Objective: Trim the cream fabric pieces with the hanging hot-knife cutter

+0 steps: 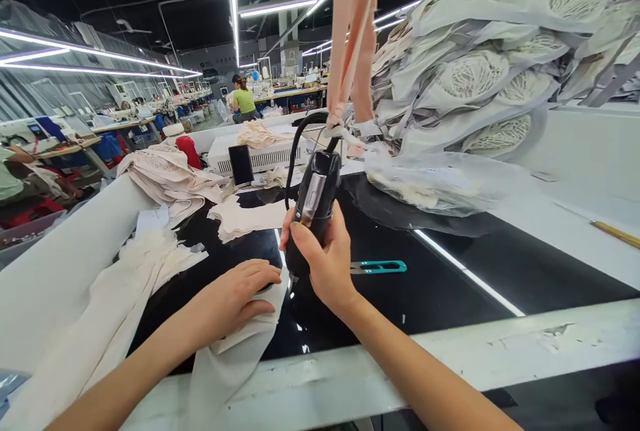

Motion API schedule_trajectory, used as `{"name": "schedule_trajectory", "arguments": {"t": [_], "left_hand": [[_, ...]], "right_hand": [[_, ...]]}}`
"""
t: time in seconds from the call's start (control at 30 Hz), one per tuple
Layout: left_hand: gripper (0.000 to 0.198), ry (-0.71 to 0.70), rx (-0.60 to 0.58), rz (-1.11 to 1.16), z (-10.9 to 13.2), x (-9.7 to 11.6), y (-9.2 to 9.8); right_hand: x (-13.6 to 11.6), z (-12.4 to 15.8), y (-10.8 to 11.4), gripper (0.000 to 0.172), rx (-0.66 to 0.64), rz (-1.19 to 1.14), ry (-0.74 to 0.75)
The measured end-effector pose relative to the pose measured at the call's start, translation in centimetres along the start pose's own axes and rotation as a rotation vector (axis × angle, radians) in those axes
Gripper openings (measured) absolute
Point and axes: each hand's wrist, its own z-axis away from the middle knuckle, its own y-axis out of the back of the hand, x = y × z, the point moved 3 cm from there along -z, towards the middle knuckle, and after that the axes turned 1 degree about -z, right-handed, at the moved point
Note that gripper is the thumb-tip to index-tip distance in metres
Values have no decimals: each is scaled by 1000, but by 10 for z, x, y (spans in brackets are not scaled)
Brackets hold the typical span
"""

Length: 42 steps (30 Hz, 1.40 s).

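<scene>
My right hand (327, 261) is wrapped round a black handheld power tool (316, 201), held upright with its narrow tip down near the glossy black tabletop (330, 324). A cable and pink fabric strips (353, 37) run up from its top. Left of the tool, my left hand (240, 294) lies palm down on pale fabric (250, 344) that hangs over the table's front edge. A small dark object shows partly under its fingers. Teal thread snips (383, 267) rest just right of my right hand.
Pale fabric piles (170, 181) lie at the left, with a phone (241, 164) behind. A large stack of grey-white pieces (475, 77) stands at the back right, above a clear plastic bag (440, 181). A person in green (244, 99) sits farther back.
</scene>
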Motion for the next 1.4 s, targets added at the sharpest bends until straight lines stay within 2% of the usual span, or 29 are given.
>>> {"name": "schedule_trajectory", "arguments": {"t": [0.1,0.27,0.47,0.67,0.9,1.1,1.4], "left_hand": [[45,12,-62,58,-8,-6,-3],[38,48,-144,73,-6,-11,-5],[45,92,-205,88,-6,-10,-3],[47,67,-181,76,-7,-9,-2],[39,54,-166,81,-6,-13,-5],[61,60,-159,76,-6,-14,-6],[60,82,-174,99,-9,-10,-2]], "right_hand": [[3,1,-2,27,0,9,-18],[6,2,-7,25,-21,16,-11],[8,5,-10,25,-38,16,-22],[10,5,-10,23,-31,40,-25],[7,11,-11,22,-20,31,-41],[5,17,-15,25,-60,16,-57],[3,20,-18,25,-66,-17,-57]]}}
